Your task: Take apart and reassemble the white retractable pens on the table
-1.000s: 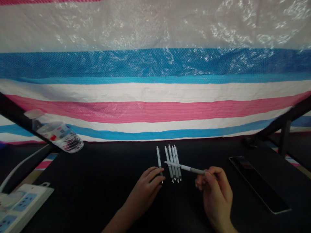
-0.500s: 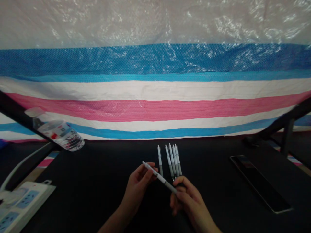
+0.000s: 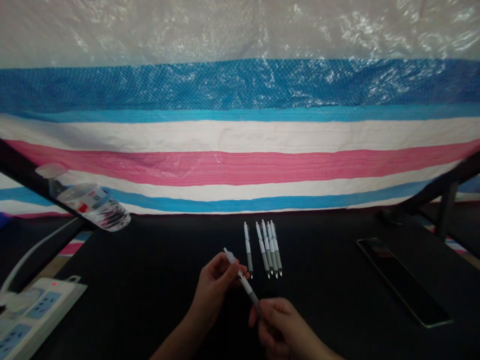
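Note:
A white pen with a grey grip (image 3: 245, 284) slants between my two hands above the black table. My left hand (image 3: 213, 285) pinches its upper part, near the clip and push button. Around the grey grip end, the fingers of my right hand (image 3: 279, 322) are closed, hiding the tip. Just beyond my left fingertips lies a single similar pen (image 3: 248, 247), tip toward me. To its right, a group of several matching pens (image 3: 269, 247) rests side by side, tips also pointing my way.
A smartphone (image 3: 403, 280) lies on the black table (image 3: 150, 280) at the right. On the left are a clear plastic bottle (image 3: 93, 202), tilted by a dark bar, and a white power strip (image 3: 41, 310) with a lit red light. A striped plastic sheet (image 3: 240, 170) hangs behind.
My right hand has moved down and slightly left with the grip end, so the pen points more steeply toward me. The tips of the grouped pens have come into full view.

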`<state>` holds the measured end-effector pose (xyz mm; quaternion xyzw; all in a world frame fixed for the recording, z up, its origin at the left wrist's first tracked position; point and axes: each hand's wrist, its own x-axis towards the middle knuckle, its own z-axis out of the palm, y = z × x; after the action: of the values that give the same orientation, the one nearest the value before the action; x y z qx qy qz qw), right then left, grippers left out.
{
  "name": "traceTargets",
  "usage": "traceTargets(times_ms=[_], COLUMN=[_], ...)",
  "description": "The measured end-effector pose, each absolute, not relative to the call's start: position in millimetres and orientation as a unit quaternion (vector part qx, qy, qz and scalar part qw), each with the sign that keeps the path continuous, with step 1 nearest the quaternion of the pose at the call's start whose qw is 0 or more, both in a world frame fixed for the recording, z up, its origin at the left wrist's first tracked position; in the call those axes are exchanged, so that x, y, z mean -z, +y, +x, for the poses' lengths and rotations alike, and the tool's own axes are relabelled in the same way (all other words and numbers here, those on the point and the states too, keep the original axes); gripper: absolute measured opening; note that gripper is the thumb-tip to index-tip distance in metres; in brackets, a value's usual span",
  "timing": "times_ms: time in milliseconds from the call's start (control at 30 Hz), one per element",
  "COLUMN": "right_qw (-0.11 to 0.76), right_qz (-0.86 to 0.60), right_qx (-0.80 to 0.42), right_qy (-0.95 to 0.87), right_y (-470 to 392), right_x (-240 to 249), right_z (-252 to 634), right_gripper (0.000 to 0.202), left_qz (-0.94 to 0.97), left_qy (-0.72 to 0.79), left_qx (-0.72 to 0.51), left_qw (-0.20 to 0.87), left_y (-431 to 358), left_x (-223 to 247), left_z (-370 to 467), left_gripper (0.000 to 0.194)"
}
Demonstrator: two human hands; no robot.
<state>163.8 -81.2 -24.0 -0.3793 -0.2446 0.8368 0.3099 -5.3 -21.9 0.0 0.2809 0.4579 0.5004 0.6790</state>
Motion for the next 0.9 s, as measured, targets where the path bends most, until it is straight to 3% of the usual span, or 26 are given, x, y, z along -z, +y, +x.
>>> traceTargets(times_ms=[333,467,633,800,900], right_qw=[0.369,0.346,0.342,0.316,0.313], right_qz=[-0.390,-0.374,-0.342,-0.346,-0.346], right_qx=[-0.821,-0.842,-0.857,-0.864,-0.860], right_qy=[-0.197,-0.177,-0.179,-0.185,-0.205], right_y=[-81.4,-80.5,-80.4,-80.0,-79.8], right_x=[22.9,24.8,24.5,27.0,26.8], right_z=[157.7,158.9,162.3,163.3,162.7], right_gripper=[0.057,0.063,0.048,0.055,0.050], left_qz=[0.319,0.306,0.275,0.267,0.261], left_qy=[0.412,0.395,0.397,0.400,0.404], left_qx=[-0.508,-0.506,-0.514,-0.513,-0.511], left_qw=[0.686,0.703,0.709,0.711,0.713], left_y=[-26.2,-25.3,-23.6,-22.5,-22.0], left_x=[0.6,1.0,1.7,1.1,-0.2], left_z=[-4.1,-3.2,-2.2,-1.4,-0.7], left_gripper=[0.035,0.039,0.037,0.039,0.041])
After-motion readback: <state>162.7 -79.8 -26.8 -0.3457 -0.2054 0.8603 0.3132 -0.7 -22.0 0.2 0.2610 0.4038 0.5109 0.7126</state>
